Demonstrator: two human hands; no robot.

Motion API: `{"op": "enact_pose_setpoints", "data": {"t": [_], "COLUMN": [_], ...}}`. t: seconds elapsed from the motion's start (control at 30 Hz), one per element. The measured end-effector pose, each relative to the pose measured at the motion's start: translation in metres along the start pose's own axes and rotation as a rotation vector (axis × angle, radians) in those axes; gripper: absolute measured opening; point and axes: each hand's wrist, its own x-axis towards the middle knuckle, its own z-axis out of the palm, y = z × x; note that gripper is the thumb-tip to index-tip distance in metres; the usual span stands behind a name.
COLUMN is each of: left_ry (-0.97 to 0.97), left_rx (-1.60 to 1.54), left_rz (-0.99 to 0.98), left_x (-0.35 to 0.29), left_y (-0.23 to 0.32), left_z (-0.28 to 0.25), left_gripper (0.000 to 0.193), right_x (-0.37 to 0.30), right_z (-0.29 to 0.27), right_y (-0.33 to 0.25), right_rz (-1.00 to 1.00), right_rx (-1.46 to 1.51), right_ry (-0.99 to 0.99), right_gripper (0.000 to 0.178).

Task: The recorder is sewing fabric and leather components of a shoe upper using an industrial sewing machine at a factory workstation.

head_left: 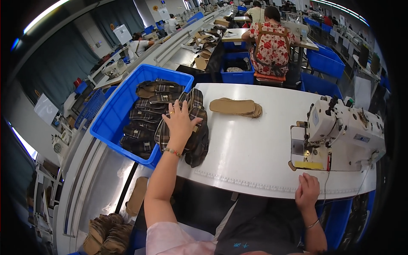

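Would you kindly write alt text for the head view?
A person's left hand presses on a pile of plaid fabric pieces beside a blue bin. Their right hand rests at the white table's edge, near a sewing machine.

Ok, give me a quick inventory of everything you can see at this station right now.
plaid fabric pieces: a stack, brown check, left table edge, under the left hand
blue bin: one, left of the table, holding more plaid pieces
tan insoles: small stack, on the table beyond the plaid stack
sewing machine: one, white, right side of the table
white table: one, centre
tan pieces: pile, lower left, below the table
person in floral top: one, seated at the next station, back turned
left hand: flat on the plaid stack, fingers spread
right hand: resting on the near table edge, holding nothing
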Motion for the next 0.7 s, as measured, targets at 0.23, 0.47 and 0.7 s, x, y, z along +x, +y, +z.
{"op": "enact_pose_setpoints", "data": {"t": [0.23,0.47,0.7], "left_ry": [-0.091,0.099,-0.211], "left_rx": [0.066,-0.053,-0.065], "left_rz": [0.043,0.244,0.252], "left_x": [-0.026,-0.050,-0.084], "left_y": [-0.002,0.024,0.042], "left_z": [0.014,-0.007,-0.007], "left_gripper": [0.097,0.085,0.097], "right_x": [0.002,0.002,0.001], "right_z": [0.000,-0.002,0.003], "right_y": [-0.002,-0.001,0.000], "right_rz": [-0.001,-0.015,-0.032], "right_rx": [0.020,0.022,0.019], "right_ry": [0.017,0.038,0.072], "right_gripper": [0.036,0.036,0.036]}}
